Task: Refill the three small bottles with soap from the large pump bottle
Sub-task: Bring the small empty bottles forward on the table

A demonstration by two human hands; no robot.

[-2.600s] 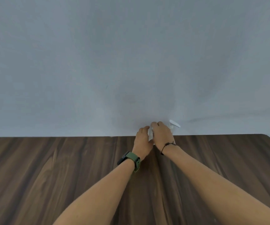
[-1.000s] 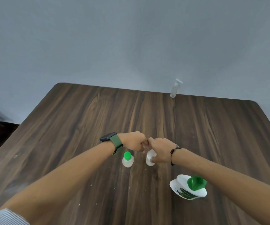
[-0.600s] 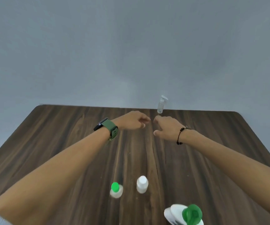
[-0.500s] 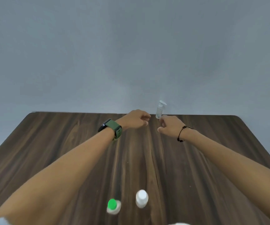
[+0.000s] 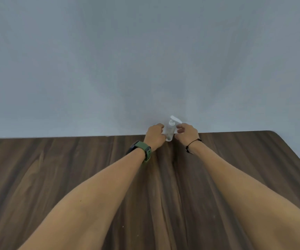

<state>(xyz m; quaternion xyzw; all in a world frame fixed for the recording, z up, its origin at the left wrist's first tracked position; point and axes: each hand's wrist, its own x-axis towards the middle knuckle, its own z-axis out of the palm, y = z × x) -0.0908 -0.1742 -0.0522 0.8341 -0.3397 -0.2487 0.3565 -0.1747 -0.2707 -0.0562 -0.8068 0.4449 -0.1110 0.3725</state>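
Left fingers [image 5: 159, 126] curled round the left side of the bottle [image 5: 169, 131], gripping its body, thumb low near the base. Right fingers [image 5: 180, 128] bent and reaching in from the other side, tips just beside the neck; contact with the plastic too blurred to tell, so grip of that hand cannot be called either way. Between the two sets of fingers, clear bottle upright, white pump head [image 5: 176, 119] above them with spout aimed to the right. Base of the bottle level with the far edge of the table [image 5: 55, 177], right below the fingertips. Behind the fingers, a plain grey wall [image 5: 145, 60] filling the upper frame. Back from the left hand [image 5: 154, 135], a green-strapped watch [image 5: 142, 150] on the wrist; back from the right hand [image 5: 187, 134], a thin black bracelet [image 5: 192, 144] on the wrist. Further out, both bare forearms stretched across dark wood grain toward the near edge of the view, left forearm from lower left, right forearm from lower right. Rounded table corner far off to the right of the right hand.
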